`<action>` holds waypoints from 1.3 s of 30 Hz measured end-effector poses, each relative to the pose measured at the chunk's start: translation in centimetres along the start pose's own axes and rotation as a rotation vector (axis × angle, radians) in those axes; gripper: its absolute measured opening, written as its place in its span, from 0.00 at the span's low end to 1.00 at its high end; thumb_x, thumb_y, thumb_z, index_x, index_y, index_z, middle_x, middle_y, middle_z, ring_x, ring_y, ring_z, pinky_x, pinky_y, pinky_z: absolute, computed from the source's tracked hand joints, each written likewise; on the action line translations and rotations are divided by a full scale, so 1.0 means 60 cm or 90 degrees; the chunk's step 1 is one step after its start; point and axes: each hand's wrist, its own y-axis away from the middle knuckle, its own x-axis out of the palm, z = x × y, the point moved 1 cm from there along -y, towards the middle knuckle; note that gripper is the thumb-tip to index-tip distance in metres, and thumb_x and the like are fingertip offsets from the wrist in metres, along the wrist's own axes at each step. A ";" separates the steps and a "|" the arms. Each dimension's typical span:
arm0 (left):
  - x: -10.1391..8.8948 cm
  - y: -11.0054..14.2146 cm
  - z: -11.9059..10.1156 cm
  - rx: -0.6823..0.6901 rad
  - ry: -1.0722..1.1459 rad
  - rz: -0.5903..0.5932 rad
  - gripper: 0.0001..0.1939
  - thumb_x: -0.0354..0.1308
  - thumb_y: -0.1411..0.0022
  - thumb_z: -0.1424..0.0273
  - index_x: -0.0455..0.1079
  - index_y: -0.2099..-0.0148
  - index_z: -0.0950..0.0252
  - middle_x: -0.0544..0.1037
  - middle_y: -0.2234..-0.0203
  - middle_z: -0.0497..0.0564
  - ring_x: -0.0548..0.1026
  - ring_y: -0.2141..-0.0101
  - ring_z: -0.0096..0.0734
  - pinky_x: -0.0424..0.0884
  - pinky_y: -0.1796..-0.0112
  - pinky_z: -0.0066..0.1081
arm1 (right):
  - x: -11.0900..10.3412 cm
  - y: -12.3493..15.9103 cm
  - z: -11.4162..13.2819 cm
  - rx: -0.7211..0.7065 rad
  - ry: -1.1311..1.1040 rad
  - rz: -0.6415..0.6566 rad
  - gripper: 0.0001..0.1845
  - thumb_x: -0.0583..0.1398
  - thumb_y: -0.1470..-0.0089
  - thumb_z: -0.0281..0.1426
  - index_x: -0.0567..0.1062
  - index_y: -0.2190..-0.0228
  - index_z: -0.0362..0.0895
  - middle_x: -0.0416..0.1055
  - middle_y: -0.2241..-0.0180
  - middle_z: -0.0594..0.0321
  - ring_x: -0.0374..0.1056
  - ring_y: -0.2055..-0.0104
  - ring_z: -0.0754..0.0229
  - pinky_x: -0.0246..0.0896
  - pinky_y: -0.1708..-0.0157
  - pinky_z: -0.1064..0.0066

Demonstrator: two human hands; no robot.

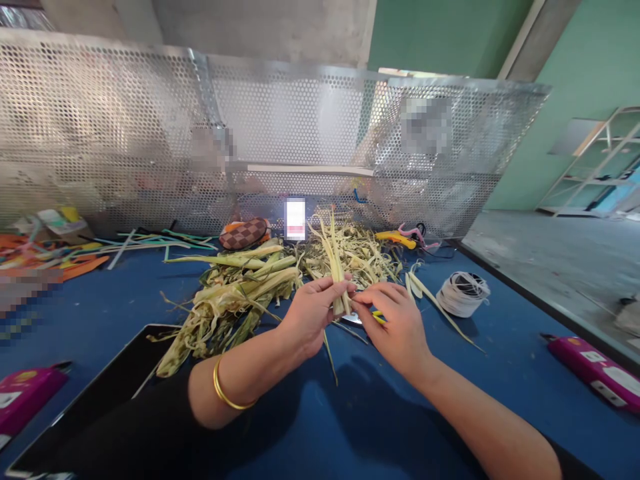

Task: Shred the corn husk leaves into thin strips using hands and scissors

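A bundle of pale yellow-green plant strips [338, 267] stands nearly upright in my left hand [313, 308], its thumb and fingers closed round the lower part. My right hand [393, 320] is beside the bundle's lower end, with thumb and forefinger pinched together. What lies in that pinch is too small to make out. Partly hidden under my right hand is a tool with yellow parts [379, 317] and a shiny metal piece. To the left lies a heap of long, leafy plant stalks [235, 293]. Behind my hands is a pile of shredded strips [360, 250].
A roll of white cord [463, 294] sits at right, near a yellow-handled tool [396, 239]. A checkered pouch [244, 233] lies behind the stalks. A dark flat tray or screen [115, 377] is at left. A perforated metal screen [300, 120] borders the table's back.
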 end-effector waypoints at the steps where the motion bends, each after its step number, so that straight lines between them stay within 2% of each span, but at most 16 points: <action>1: 0.000 0.000 0.000 -0.001 -0.003 0.000 0.07 0.63 0.47 0.76 0.74 0.64 0.69 0.76 0.75 0.50 0.73 0.74 0.23 0.70 0.68 0.26 | 0.000 0.000 0.001 0.001 0.000 0.004 0.05 0.57 0.43 0.26 0.71 0.71 0.45 0.71 0.72 0.63 0.67 0.67 0.60 0.59 0.61 0.64; 4: 0.000 -0.001 0.002 0.001 -0.026 -0.001 0.08 0.63 0.48 0.75 0.75 0.63 0.69 0.76 0.74 0.50 0.73 0.74 0.23 0.70 0.67 0.27 | -0.002 -0.001 0.001 0.050 -0.040 0.014 0.07 0.55 0.43 0.27 0.70 0.73 0.45 0.70 0.72 0.62 0.66 0.68 0.59 0.59 0.63 0.66; 8: -0.002 -0.003 0.002 0.027 -0.089 0.004 0.09 0.64 0.49 0.73 0.75 0.62 0.68 0.77 0.74 0.50 0.73 0.76 0.24 0.69 0.70 0.27 | -0.001 -0.001 -0.005 0.163 -0.124 0.020 0.09 0.54 0.44 0.27 0.67 0.76 0.45 0.66 0.74 0.64 0.64 0.71 0.61 0.59 0.72 0.71; 11: -0.003 -0.004 0.004 0.046 -0.118 0.020 0.10 0.63 0.49 0.72 0.76 0.62 0.67 0.77 0.75 0.49 0.73 0.75 0.25 0.69 0.70 0.27 | 0.001 0.000 -0.007 0.170 -0.108 0.014 0.08 0.54 0.45 0.27 0.66 0.75 0.45 0.65 0.74 0.64 0.63 0.71 0.61 0.58 0.73 0.71; 17: -0.011 -0.011 0.011 0.052 -0.157 0.065 0.12 0.64 0.50 0.69 0.75 0.61 0.67 0.76 0.75 0.49 0.72 0.76 0.25 0.69 0.70 0.27 | -0.004 0.000 -0.001 0.012 0.081 -0.013 0.04 0.53 0.44 0.25 0.66 0.70 0.45 0.68 0.69 0.59 0.64 0.65 0.56 0.59 0.62 0.63; 19: -0.012 -0.012 0.010 0.038 -0.155 0.071 0.13 0.65 0.50 0.69 0.75 0.61 0.67 0.76 0.75 0.50 0.72 0.75 0.25 0.69 0.70 0.27 | -0.005 0.000 -0.002 0.014 0.097 -0.015 0.05 0.52 0.43 0.25 0.65 0.70 0.45 0.68 0.69 0.57 0.64 0.65 0.55 0.60 0.63 0.63; 23: -0.012 -0.013 0.007 -0.018 -0.147 0.082 0.10 0.68 0.54 0.69 0.75 0.69 0.69 0.75 0.77 0.50 0.70 0.76 0.23 0.69 0.71 0.25 | -0.002 0.000 -0.010 0.019 0.111 -0.024 0.06 0.50 0.42 0.24 0.64 0.69 0.44 0.68 0.69 0.57 0.65 0.67 0.57 0.61 0.68 0.66; 25: -0.013 -0.014 0.006 -0.057 -0.138 0.090 0.09 0.68 0.55 0.70 0.75 0.72 0.69 0.74 0.77 0.49 0.69 0.76 0.22 0.70 0.71 0.25 | 0.000 0.000 -0.012 -0.048 0.142 -0.023 0.05 0.50 0.41 0.24 0.65 0.67 0.43 0.69 0.69 0.56 0.66 0.66 0.57 0.62 0.66 0.66; 27: -0.013 -0.014 0.005 -0.085 -0.127 0.092 0.09 0.69 0.55 0.70 0.74 0.73 0.69 0.74 0.78 0.49 0.70 0.76 0.23 0.70 0.70 0.26 | 0.001 0.002 -0.011 -0.152 0.190 -0.010 0.05 0.52 0.42 0.22 0.66 0.65 0.42 0.71 0.68 0.55 0.68 0.63 0.57 0.62 0.62 0.66; 30: -0.013 -0.013 0.005 -0.098 -0.122 0.091 0.10 0.68 0.54 0.67 0.73 0.73 0.69 0.73 0.78 0.49 0.70 0.75 0.23 0.70 0.69 0.27 | 0.001 0.003 -0.007 -0.291 0.274 0.017 0.07 0.52 0.43 0.20 0.68 0.63 0.39 0.73 0.67 0.52 0.69 0.62 0.55 0.61 0.61 0.64; 33: -0.014 -0.012 0.004 -0.084 -0.162 0.097 0.12 0.68 0.54 0.65 0.73 0.73 0.69 0.72 0.79 0.47 0.68 0.76 0.22 0.69 0.71 0.26 | -0.003 0.001 -0.005 -0.353 0.307 0.036 0.09 0.50 0.42 0.19 0.69 0.65 0.38 0.74 0.68 0.51 0.69 0.64 0.55 0.61 0.62 0.63; 36: -0.015 -0.013 0.004 -0.073 -0.196 0.081 0.10 0.67 0.52 0.67 0.73 0.72 0.69 0.70 0.80 0.46 0.68 0.77 0.22 0.68 0.73 0.25 | -0.009 -0.004 -0.009 -0.313 0.266 0.028 0.10 0.48 0.42 0.20 0.68 0.66 0.41 0.73 0.69 0.54 0.69 0.63 0.56 0.61 0.62 0.64; 39: -0.016 -0.017 0.001 -0.072 -0.168 0.051 0.03 0.61 0.46 0.74 0.73 0.68 0.70 0.70 0.81 0.47 0.69 0.78 0.23 0.70 0.72 0.27 | -0.017 -0.009 -0.021 -0.136 0.189 -0.037 0.09 0.49 0.41 0.21 0.67 0.67 0.44 0.70 0.69 0.57 0.68 0.64 0.57 0.62 0.63 0.66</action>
